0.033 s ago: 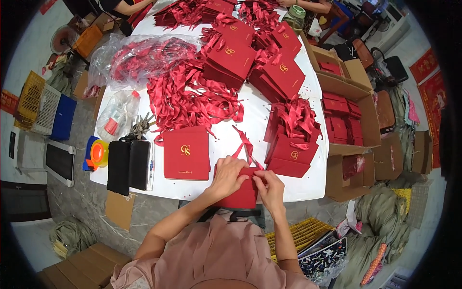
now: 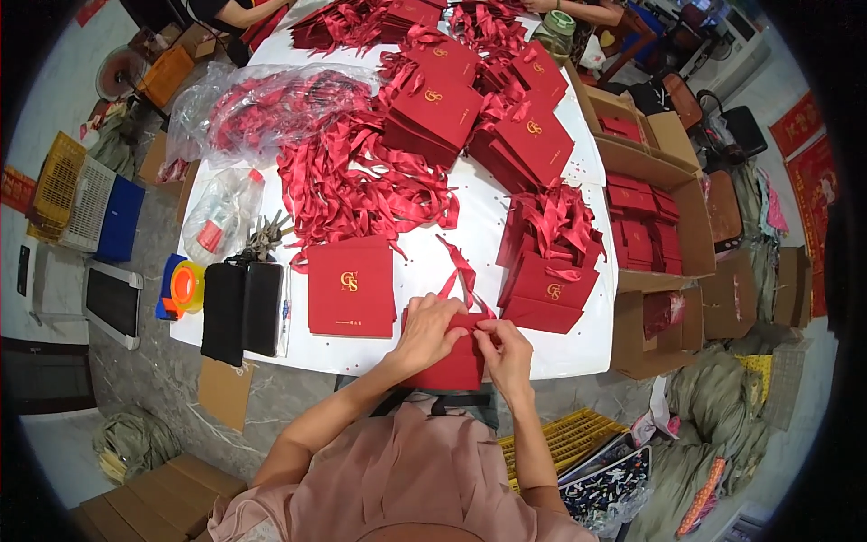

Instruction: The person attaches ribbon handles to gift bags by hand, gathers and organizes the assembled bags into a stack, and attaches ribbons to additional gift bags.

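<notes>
Both hands are on one piece here: a flat red bag (image 2: pixel 449 372) at the near edge of the white surface (image 2: pixel 418 271), dead centre of our clock. The left hand (image 2: pixel 430 332) lies across it, its fingers bent over the far edge; whether they grip or just press, I can't tell. The right hand (image 2: pixel 506 350) has thumb and forefinger pinching that same edge at one o'clock, though whether the ribbon is caught there too is hidden. And there's that loose red ribbon (image 2: pixel 465 273), looping away towards twelve. Looks like a handle only partly fitted!

So, the score? Plenty appears finished: ribboned bags (image 2: pixel 553 291) bundled at two o'clock, and bigger ribboned stacks (image 2: pixel 433 113) up at twelve. Farther out at two, a carton (image 2: pixel 695 221) holds more red pieces, too small to judge.

Plenty left too, by the look of it: at ten, a neat stack (image 2: pixel 350 287) with no handle visible on its top piece; at eleven, a tangled ribbon heap (image 2: pixel 352 181), with a clear plastic sack (image 2: pixel 194 117) of more ribbon beyond. Well advanced, I'd judge, but nowhere near the whistle.
</notes>
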The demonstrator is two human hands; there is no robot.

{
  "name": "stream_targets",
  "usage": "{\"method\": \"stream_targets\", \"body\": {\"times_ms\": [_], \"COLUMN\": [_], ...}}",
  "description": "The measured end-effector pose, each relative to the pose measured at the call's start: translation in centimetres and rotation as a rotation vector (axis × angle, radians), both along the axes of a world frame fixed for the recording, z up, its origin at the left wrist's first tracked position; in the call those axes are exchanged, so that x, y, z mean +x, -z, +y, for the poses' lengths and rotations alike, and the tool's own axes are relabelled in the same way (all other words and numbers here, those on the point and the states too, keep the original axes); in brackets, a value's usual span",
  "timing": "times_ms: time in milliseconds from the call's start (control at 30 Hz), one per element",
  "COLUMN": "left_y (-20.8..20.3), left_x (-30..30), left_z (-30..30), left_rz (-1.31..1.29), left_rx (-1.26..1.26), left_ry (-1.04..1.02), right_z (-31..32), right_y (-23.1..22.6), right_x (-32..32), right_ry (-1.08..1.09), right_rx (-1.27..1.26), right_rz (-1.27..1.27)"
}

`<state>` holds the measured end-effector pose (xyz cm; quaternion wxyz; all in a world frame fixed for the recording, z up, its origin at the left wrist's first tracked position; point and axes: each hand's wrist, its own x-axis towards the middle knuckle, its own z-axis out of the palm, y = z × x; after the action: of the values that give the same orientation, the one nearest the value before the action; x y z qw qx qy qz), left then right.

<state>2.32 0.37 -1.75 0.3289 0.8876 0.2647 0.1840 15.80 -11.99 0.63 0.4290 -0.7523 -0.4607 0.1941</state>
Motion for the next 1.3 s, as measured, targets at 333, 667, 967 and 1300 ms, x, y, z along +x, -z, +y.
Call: {"method": "stream_targets", "body": {"times_ms": [333,667,967,1300], "left_y": [-1.1,-2.4,-2.3,-0.9], "left_x": [-0.6,-0.3,-0.4,-0.9], "left_z": [0.1,-1.2,-1.1,-0.1], "left_rz": [-0.022,-0.055,-0.085,-0.142], "left_rx": [-0.221,-0.049,-0.084,-0.597], "left_ry": [-0.064,-0.121,-0.125,-0.152], "right_z": [1.1,1.6,1.8,1.6], "right_y": [0.4,1.1,-0.3,-0.4], "right_x": [-1.6,-1.5,-1.5,-0.1], "right_ry": [0.107,0.122,-0.043,-0.006], "right_rx": [0.063,0.035,0.051,-0.048], "right_rz": [0.14,0.377,-0.109,0.367]}}
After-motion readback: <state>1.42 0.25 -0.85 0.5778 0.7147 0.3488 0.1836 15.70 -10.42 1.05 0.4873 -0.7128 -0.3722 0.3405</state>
